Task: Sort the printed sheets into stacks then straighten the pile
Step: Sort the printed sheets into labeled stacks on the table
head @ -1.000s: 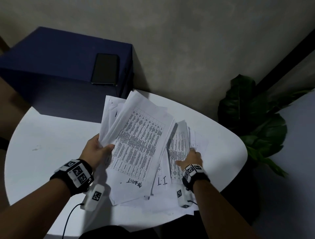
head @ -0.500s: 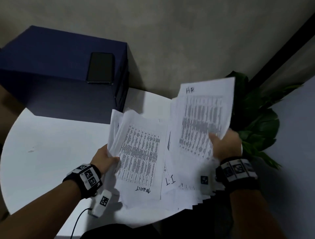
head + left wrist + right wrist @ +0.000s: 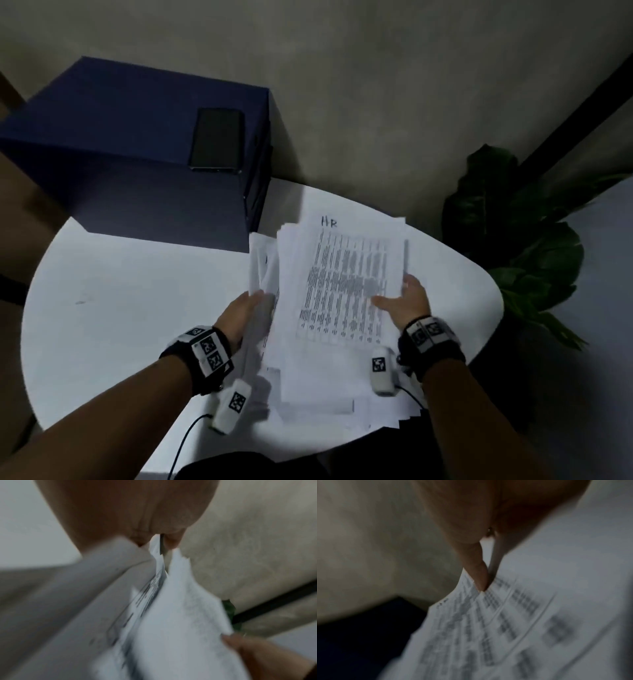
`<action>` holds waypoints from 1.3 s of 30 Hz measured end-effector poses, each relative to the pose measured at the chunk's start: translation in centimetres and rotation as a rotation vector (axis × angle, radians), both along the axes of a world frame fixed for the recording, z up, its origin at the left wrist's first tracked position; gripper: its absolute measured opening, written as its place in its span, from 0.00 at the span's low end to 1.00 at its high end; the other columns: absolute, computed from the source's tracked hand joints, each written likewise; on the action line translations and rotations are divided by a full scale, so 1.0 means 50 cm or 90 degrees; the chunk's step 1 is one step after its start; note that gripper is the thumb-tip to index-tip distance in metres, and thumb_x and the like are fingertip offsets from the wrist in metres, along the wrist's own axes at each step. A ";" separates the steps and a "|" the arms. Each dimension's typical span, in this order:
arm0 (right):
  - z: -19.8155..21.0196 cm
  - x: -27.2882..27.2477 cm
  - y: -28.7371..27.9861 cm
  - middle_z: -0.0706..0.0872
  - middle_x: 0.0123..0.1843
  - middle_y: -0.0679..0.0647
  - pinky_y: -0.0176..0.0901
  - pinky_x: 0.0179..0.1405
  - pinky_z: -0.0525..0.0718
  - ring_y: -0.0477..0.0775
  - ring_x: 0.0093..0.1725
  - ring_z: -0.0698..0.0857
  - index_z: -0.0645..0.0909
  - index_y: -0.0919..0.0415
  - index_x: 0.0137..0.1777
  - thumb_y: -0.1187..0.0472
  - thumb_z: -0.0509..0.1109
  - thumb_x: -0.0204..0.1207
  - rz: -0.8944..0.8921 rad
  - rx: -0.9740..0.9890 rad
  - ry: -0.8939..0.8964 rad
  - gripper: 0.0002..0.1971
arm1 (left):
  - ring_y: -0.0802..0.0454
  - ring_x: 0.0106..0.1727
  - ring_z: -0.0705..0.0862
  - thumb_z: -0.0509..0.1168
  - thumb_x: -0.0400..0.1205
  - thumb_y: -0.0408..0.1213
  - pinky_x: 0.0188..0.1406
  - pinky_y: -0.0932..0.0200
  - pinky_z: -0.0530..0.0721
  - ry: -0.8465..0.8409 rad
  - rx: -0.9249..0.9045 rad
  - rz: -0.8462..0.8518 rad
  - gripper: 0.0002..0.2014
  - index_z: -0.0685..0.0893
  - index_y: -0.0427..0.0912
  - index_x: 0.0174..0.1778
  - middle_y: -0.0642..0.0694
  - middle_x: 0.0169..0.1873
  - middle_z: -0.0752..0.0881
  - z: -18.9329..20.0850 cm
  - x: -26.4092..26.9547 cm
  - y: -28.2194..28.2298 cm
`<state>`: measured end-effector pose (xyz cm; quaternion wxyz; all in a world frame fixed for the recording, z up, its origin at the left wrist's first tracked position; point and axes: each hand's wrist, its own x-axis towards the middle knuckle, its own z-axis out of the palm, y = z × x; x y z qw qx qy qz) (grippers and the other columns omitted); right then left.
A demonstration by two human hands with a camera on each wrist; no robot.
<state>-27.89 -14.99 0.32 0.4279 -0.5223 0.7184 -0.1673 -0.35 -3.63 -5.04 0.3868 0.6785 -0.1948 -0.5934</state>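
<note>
A loose stack of printed sheets [image 3: 342, 284] rises at a tilt above the white round table [image 3: 137, 291]. Its top sheet is a printed table with "HR" handwritten at the head. My left hand [image 3: 246, 308] grips the stack's left edge, thumb on the front [image 3: 154, 615]. My right hand [image 3: 404, 298] holds the right-hand sheets [image 3: 505, 615], thumb pressed on the printed face. More sheets [image 3: 325, 401] lie flat on the table under the raised ones, fanned at the near edge. Both wrist views are blurred.
A dark blue box [image 3: 137, 147] stands on the table's far left with a black phone [image 3: 217, 138] lying on it. A green potted plant [image 3: 513, 260] sits beyond the table's right edge. A grey wall is behind.
My right hand has brought the "HR" sheets down and left, onto the bundle in my left hand. The "IT" and other handwritten labels are now covered. My left hand moved slightly right.
</note>
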 end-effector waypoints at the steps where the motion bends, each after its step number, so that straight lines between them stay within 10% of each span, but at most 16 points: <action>1: -0.040 0.010 0.005 0.78 0.72 0.55 0.43 0.69 0.75 0.58 0.73 0.77 0.61 0.63 0.80 0.60 0.80 0.71 0.010 0.057 0.037 0.42 | 0.42 0.61 0.85 0.62 0.85 0.53 0.70 0.43 0.80 -0.009 0.026 -0.006 0.24 0.81 0.39 0.69 0.40 0.62 0.87 -0.003 0.004 -0.007; 3: -0.100 0.039 0.027 0.71 0.80 0.58 0.47 0.76 0.69 0.59 0.77 0.72 0.55 0.62 0.83 0.53 0.74 0.75 0.082 0.104 0.124 0.42 | 0.44 0.60 0.85 0.62 0.84 0.58 0.68 0.48 0.81 -0.061 0.036 -0.046 0.27 0.81 0.37 0.65 0.45 0.58 0.86 0.005 -0.006 -0.017; 6: -0.128 0.084 0.059 0.70 0.80 0.58 0.49 0.78 0.69 0.61 0.78 0.71 0.63 0.63 0.81 0.50 0.68 0.79 0.188 0.020 0.210 0.34 | 0.51 0.41 0.80 0.70 0.82 0.37 0.38 0.62 0.78 -0.291 -0.003 -0.105 0.10 0.76 0.38 0.52 0.45 0.40 0.82 0.012 -0.027 -0.023; 10: -0.100 0.060 0.049 0.63 0.84 0.57 0.52 0.81 0.63 0.59 0.82 0.63 0.59 0.61 0.82 0.44 0.73 0.73 0.143 -0.025 0.196 0.43 | 0.44 0.42 0.85 0.71 0.78 0.30 0.44 0.44 0.88 -0.278 -0.146 -0.065 0.15 0.78 0.42 0.58 0.43 0.40 0.86 0.031 0.011 -0.007; 15: 0.035 0.052 0.032 0.69 0.79 0.55 0.57 0.76 0.72 0.53 0.76 0.71 0.59 0.56 0.82 0.57 0.85 0.61 -0.007 -0.072 -0.315 0.52 | 0.53 0.43 0.86 0.72 0.78 0.21 0.40 0.64 0.87 -0.173 -0.315 -0.024 0.18 0.79 0.33 0.62 0.42 0.44 0.87 0.159 0.067 0.001; 19: 0.162 0.063 0.035 0.90 0.52 0.64 0.68 0.57 0.86 0.64 0.52 0.89 0.84 0.74 0.51 0.58 0.87 0.57 -0.016 -0.228 -0.460 0.27 | 0.53 0.48 0.91 0.78 0.73 0.32 0.47 0.57 0.91 -0.143 -0.426 0.022 0.23 0.81 0.36 0.62 0.43 0.51 0.91 0.252 0.075 -0.010; 22: 0.218 0.068 0.054 0.93 0.41 0.54 0.47 0.43 0.90 0.55 0.42 0.92 0.88 0.69 0.45 0.70 0.82 0.63 0.031 -0.324 -0.426 0.11 | 0.56 0.54 0.91 0.78 0.75 0.33 0.50 0.61 0.89 -0.187 -0.471 0.013 0.24 0.81 0.41 0.67 0.46 0.54 0.92 0.282 0.060 -0.009; 26: 0.158 0.076 0.058 0.93 0.44 0.58 0.45 0.41 0.90 0.53 0.43 0.92 0.87 0.69 0.48 0.71 0.84 0.61 0.004 -0.274 -0.365 0.15 | 0.51 0.53 0.92 0.81 0.68 0.36 0.54 0.50 0.91 -0.215 -0.432 -0.025 0.18 0.90 0.54 0.52 0.50 0.50 0.93 0.213 0.024 -0.007; 31: 0.048 0.085 0.095 0.86 0.41 0.47 0.22 0.28 0.80 0.45 0.40 0.86 0.79 0.54 0.40 0.62 0.81 0.69 -0.056 -0.109 -0.183 0.11 | 0.51 0.46 0.91 0.79 0.75 0.38 0.55 0.42 0.89 -0.243 -0.246 -0.014 0.09 0.90 0.42 0.49 0.48 0.42 0.93 0.102 -0.021 -0.015; 35: -0.059 0.030 0.110 0.73 0.72 0.54 0.56 0.65 0.79 0.62 0.70 0.74 0.71 0.54 0.71 0.39 0.79 0.62 -0.125 -0.008 0.217 0.39 | 0.50 0.42 0.85 0.73 0.80 0.31 0.34 0.64 0.82 -0.333 -0.267 0.053 0.03 0.89 0.34 0.45 0.40 0.38 0.88 0.115 -0.011 -0.039; 39: -0.111 -0.026 0.135 0.61 0.79 0.63 0.68 0.72 0.68 0.70 0.76 0.64 0.49 0.59 0.82 0.38 0.83 0.57 -0.253 0.184 0.258 0.62 | 0.75 0.26 0.82 0.70 0.80 0.23 0.27 0.81 0.75 -0.374 -0.293 0.088 0.07 0.88 0.37 0.38 0.56 0.26 0.87 0.144 0.041 -0.042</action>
